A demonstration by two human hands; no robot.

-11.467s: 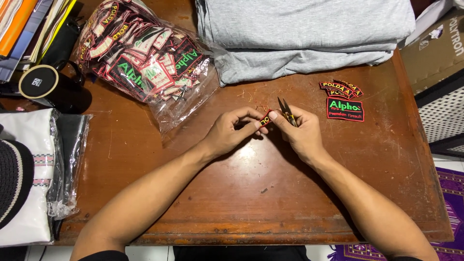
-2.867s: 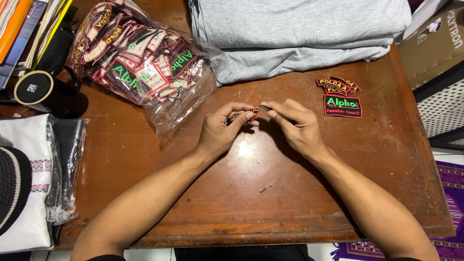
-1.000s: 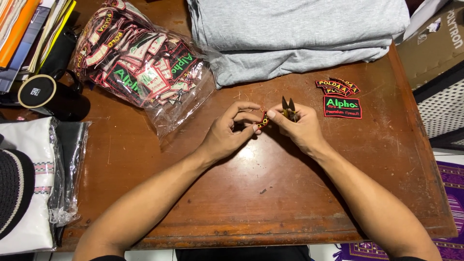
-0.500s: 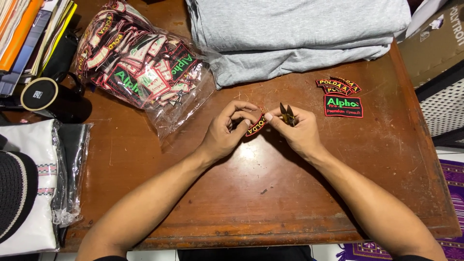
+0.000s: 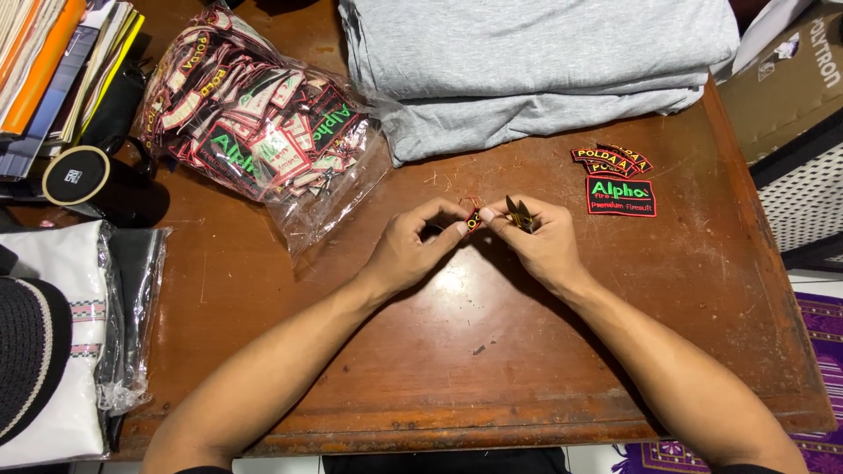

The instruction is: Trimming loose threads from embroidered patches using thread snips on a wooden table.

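Note:
Over the middle of the brown wooden table [image 5: 492,377] both my hands meet. My left hand [image 5: 413,250] pinches a small curved embroidered patch [image 5: 473,219], black with red and yellow edging, by its left end. My right hand [image 5: 543,244] touches the patch's other end with its fingertips and holds small thread snips [image 5: 520,213], their tips pointing up and away. Loose thread bits [image 5: 452,180] lie just beyond the hands.
A clear plastic bag of patches [image 5: 255,132] lies at the back left. Folded grey cloth [image 5: 536,61] fills the back centre. Trimmed patches [image 5: 616,180] lie at the right. A black mug [image 5: 88,180], books, bagged white garments [image 5: 66,342] and a dark hat [image 5: 26,351] crowd the left.
The patch has turned in my fingers and now shows mostly edge-on. Both hands have stayed over the same spot, with the snips still in the right hand.

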